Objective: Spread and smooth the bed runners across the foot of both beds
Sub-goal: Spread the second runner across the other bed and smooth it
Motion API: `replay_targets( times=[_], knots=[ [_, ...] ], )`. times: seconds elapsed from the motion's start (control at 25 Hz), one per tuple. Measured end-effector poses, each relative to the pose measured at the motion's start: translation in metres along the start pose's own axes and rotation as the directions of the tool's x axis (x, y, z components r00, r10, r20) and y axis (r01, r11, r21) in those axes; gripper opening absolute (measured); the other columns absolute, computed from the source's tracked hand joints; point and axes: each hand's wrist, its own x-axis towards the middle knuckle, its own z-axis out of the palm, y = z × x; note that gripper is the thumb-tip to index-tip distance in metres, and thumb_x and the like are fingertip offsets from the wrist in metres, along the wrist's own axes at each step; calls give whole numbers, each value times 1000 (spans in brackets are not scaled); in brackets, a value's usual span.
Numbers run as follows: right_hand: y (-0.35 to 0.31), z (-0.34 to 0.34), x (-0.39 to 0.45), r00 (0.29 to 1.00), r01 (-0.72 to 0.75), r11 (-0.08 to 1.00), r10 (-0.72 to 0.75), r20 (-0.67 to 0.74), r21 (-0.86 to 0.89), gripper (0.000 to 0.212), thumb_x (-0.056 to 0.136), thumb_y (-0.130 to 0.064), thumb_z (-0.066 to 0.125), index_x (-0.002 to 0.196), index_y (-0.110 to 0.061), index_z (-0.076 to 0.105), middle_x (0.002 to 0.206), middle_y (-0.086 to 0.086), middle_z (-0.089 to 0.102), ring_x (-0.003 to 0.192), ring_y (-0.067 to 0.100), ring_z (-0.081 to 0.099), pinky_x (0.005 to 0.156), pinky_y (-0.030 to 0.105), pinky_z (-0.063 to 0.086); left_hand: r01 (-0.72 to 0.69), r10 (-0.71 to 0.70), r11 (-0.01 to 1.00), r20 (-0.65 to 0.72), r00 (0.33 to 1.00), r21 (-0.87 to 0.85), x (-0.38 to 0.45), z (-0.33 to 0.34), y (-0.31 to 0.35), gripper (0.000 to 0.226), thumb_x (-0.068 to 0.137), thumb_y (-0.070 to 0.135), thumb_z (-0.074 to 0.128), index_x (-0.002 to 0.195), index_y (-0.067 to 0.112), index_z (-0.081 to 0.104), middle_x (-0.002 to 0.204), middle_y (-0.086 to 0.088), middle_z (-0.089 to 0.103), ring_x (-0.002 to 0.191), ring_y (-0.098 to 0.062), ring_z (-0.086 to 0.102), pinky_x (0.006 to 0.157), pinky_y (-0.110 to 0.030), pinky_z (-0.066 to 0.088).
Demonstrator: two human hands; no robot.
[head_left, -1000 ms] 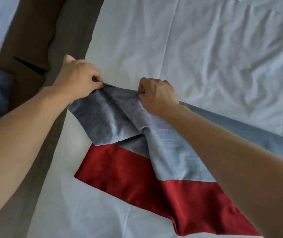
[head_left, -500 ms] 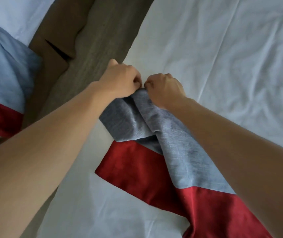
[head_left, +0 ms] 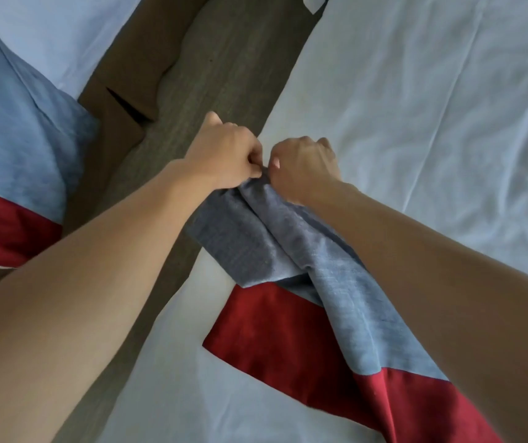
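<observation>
Beside the floor gap (head_left: 224, 59) with the second runner (head_left: 16, 155) beyond, left hand (head_left: 224, 155) and right hand (head_left: 304, 167) pinch the bunched bed runner (head_left: 288, 251) on the white bed (head_left: 416, 123).

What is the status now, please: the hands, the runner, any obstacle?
Left hand and right hand both grip the bed runner edge, close together. Runner bunched, folded over, not yet spread. Nothing in the way.

Matt woven runner (head_left: 288, 247), creased cotton sheet (head_left: 432, 107)
</observation>
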Motion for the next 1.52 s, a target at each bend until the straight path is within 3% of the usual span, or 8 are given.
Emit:
replay_targets(
  times=[0.32,0.52,0.68,0.84,0.96,1.12,1.32,1.52],
  knots=[
    [-36,25,6,984,175,983,-177,-34,-52,23,88,-19,53,108,-20,65,106,4,60,103,28,56,92,39,34,311,-347,924,-150,926,-221,-64,22,-27,16,84,41,64,94,30,68,95,9,66,98,-18,57,88,-39,27],
    [-97,24,-20,644,764,622,-725,244,-169,29,90,-35,53,116,-30,65,130,-3,57,131,27,42,110,49,29,508,-518,714,125,846,-481,-178,32,4,35,81,48,58,57,24,51,64,2,61,77,-26,65,83,-41,45],
    [-110,32,-34,449,878,436,-609,654,-196,17,88,-35,55,100,-39,67,119,-19,60,137,14,33,118,60,9,556,-439,658,342,831,-507,-210,49,32,41,77,55,61,63,17,54,61,4,58,75,-17,62,84,-39,35],
    [-114,27,-20,482,876,328,-595,643,-353,15,84,-36,58,96,-35,67,108,-13,61,123,18,45,119,60,7,531,-462,701,264,846,-476,-204,59,34,23,81,38,64,76,16,61,71,4,60,85,-24,62,84,-37,33],
    [-107,19,6,634,753,366,-624,456,-546,28,86,-27,53,109,-26,69,114,0,62,122,27,47,119,57,5,581,-556,748,175,813,-320,-214,65,-7,19,83,38,64,88,20,68,94,1,71,98,-26,65,90,-38,35],
    [-96,5,43,856,498,544,-436,279,-676,32,88,-25,57,117,-18,67,124,11,58,130,34,41,119,61,8,776,-691,623,393,606,-102,-265,72,-84,14,86,39,66,82,27,62,103,1,70,100,-24,62,99,-41,33],
    [-128,33,30,716,695,628,-561,416,-351,63,77,-16,60,138,-27,53,143,5,51,138,28,37,119,52,16,768,-612,519,465,640,-375,-244,95,-69,41,87,52,57,123,33,61,133,3,62,125,-23,54,108,-46,28],
    [-133,69,6,710,667,660,-424,562,-346,36,89,-27,53,124,-24,62,129,4,59,127,28,45,118,55,18,808,-556,275,599,576,-521,-206,129,-30,50,93,54,44,126,22,63,131,-5,62,119,-27,57,105,-44,39]
  ],
)
